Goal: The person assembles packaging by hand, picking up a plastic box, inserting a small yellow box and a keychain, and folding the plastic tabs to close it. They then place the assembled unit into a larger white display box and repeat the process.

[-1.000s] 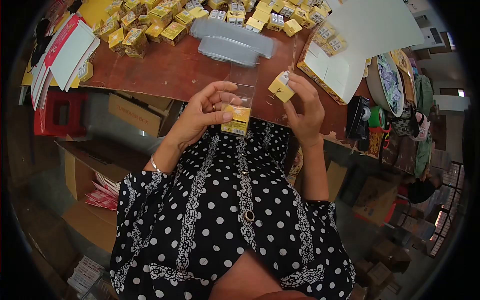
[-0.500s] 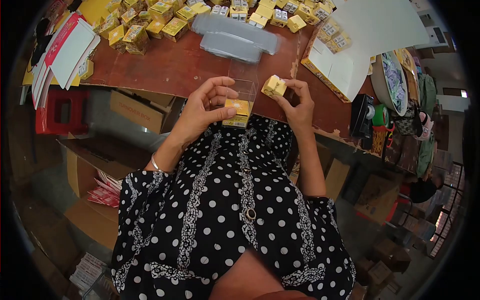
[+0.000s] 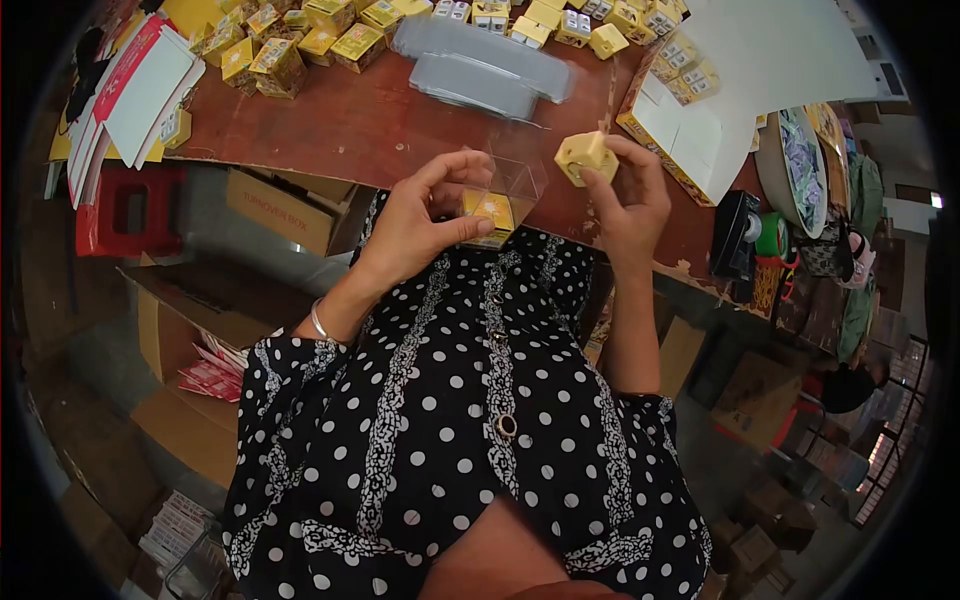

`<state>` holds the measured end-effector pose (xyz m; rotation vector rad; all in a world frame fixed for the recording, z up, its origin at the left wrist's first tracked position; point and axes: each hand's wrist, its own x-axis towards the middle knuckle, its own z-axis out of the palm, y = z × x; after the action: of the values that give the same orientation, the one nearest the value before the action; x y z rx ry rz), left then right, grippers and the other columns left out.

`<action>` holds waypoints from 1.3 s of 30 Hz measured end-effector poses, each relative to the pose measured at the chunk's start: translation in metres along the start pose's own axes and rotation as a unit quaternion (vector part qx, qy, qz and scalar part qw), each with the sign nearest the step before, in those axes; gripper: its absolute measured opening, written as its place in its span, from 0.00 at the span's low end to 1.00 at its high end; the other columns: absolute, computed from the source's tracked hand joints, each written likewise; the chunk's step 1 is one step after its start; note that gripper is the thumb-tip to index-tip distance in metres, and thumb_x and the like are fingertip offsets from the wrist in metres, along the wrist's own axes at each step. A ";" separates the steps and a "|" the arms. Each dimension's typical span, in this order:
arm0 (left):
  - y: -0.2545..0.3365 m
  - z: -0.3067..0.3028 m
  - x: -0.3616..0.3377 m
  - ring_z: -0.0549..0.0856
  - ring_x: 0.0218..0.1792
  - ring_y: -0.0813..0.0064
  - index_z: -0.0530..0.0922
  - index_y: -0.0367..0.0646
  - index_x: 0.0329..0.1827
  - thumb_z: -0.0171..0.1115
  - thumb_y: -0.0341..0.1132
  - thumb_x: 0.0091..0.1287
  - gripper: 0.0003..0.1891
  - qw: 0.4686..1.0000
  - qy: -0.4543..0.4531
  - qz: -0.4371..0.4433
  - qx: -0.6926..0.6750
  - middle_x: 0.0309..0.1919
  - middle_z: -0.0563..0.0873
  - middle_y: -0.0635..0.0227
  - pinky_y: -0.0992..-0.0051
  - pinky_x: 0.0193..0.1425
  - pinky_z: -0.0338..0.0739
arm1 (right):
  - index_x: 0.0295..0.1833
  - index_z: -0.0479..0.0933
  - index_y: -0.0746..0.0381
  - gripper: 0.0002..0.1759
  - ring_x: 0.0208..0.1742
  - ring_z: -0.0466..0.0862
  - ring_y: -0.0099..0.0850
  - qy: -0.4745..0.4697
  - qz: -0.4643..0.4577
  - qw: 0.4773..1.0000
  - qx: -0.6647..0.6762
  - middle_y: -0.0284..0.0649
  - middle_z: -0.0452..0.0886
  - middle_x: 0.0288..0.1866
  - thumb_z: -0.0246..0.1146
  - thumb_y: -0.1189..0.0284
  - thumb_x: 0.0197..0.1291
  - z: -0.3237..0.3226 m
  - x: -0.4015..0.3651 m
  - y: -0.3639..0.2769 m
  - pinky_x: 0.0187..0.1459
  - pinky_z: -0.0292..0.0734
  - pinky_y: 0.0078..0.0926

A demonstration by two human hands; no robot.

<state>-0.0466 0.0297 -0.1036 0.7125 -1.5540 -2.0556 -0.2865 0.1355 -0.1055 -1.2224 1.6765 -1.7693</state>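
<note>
My left hand (image 3: 420, 215) is closed around a clear plastic box (image 3: 527, 178) near the table's front edge. In the lower part of that box sits a yellow printed piece (image 3: 487, 207), with my thumb over its near side. To the right, my right hand (image 3: 636, 205) pinches a small yellow cube (image 3: 584, 152) between thumb and fingers, held up apart from the clear box. Behind both hands, a stack of clear plastic sleeves (image 3: 480, 72) lies flat on the brown table (image 3: 330, 130).
Yellow printed boxes (image 3: 277, 68) crowd the back left, and loose yellow cubes (image 3: 607, 41) line the back. An open white-lined carton (image 3: 670, 130) stands at right, beside a black tape dispenser (image 3: 735, 232). Cardboard boxes (image 3: 285, 210) and a red stool (image 3: 125, 212) stand below the table.
My right hand has moved right with the yellow cube, which has turned in its fingers. The clear box in my left hand has shifted slightly right and tilted. The view has shifted a little.
</note>
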 end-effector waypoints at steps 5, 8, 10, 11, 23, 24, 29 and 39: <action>-0.001 0.011 0.000 0.87 0.56 0.74 0.72 0.38 0.75 0.75 0.22 0.64 0.34 0.999 -0.048 0.002 -0.020 0.64 0.83 0.62 0.75 0.60 0.84 | 0.59 0.78 0.66 0.23 0.61 0.84 0.28 -0.030 -0.052 0.996 0.074 0.41 0.84 0.59 0.76 0.81 0.59 0.014 0.002 -0.045 0.62 0.82 0.28; -0.003 0.014 -0.002 0.87 0.57 0.74 0.70 0.37 0.76 0.75 0.21 0.64 0.36 0.997 -0.058 0.006 -0.056 0.64 0.83 0.61 0.74 0.59 0.84 | 0.56 0.81 0.64 0.24 0.57 0.85 0.30 -0.077 -0.104 0.987 -0.091 0.40 0.86 0.56 0.80 0.78 0.54 0.017 0.002 -0.046 0.59 0.82 0.29; -0.003 0.014 -0.004 0.87 0.57 0.74 0.70 0.37 0.77 0.75 0.21 0.64 0.37 0.996 -0.055 0.001 -0.076 0.65 0.83 0.61 0.74 0.60 0.84 | 0.52 0.84 0.63 0.23 0.54 0.85 0.33 -0.107 -0.097 0.975 -0.170 0.38 0.87 0.53 0.82 0.75 0.49 0.017 0.001 -0.054 0.55 0.81 0.30; -0.002 0.014 -0.004 0.87 0.57 0.74 0.69 0.37 0.77 0.75 0.21 0.65 0.37 0.996 -0.052 0.007 -0.074 0.63 0.83 0.62 0.74 0.60 0.84 | 0.52 0.84 0.63 0.23 0.54 0.85 0.33 -0.107 -0.096 0.975 -0.169 0.38 0.87 0.53 0.82 0.75 0.49 0.018 0.001 -0.057 0.55 0.81 0.30; 0.001 0.025 -0.012 0.86 0.57 0.75 0.67 0.44 0.81 0.71 0.22 0.69 0.37 0.993 -0.045 0.044 -0.099 0.59 0.82 0.66 0.76 0.60 0.83 | 0.67 0.76 0.64 0.29 0.59 0.84 0.30 -0.126 0.090 0.986 0.065 0.41 0.81 0.62 0.74 0.78 0.61 0.021 -0.038 -0.035 0.58 0.82 0.29; 0.000 0.026 -0.013 0.86 0.58 0.76 0.68 0.44 0.80 0.71 0.23 0.69 0.35 0.993 -0.060 0.036 -0.097 0.59 0.82 0.66 0.76 0.60 0.83 | 0.66 0.77 0.65 0.25 0.60 0.83 0.30 -0.121 0.101 0.982 0.102 0.42 0.80 0.63 0.72 0.78 0.64 0.024 -0.046 -0.032 0.59 0.83 0.28; -0.032 0.026 -0.031 0.85 0.59 0.74 0.75 0.43 0.71 0.71 0.25 0.70 0.27 0.993 -0.095 -0.002 -0.076 0.62 0.78 0.68 0.74 0.61 0.83 | 0.63 0.79 0.67 0.18 0.61 0.84 0.30 -0.115 0.099 0.986 0.068 0.44 0.78 0.66 0.67 0.79 0.69 0.019 -0.085 -0.020 0.60 0.83 0.28; -0.045 0.033 -0.035 0.81 0.65 0.71 0.82 0.41 0.57 0.73 0.27 0.70 0.15 0.987 -0.068 0.018 -0.143 0.67 0.76 0.65 0.67 0.71 0.80 | 0.52 0.74 0.68 0.07 0.77 0.73 0.42 -0.105 0.066 0.981 0.148 0.51 0.80 0.67 0.63 0.82 0.72 0.023 -0.114 -0.011 0.74 0.71 0.38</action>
<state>-0.0442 0.0873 -0.1350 0.4432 -1.2889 -2.2776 -0.2048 0.2143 -0.1332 -1.0937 1.2925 -1.6722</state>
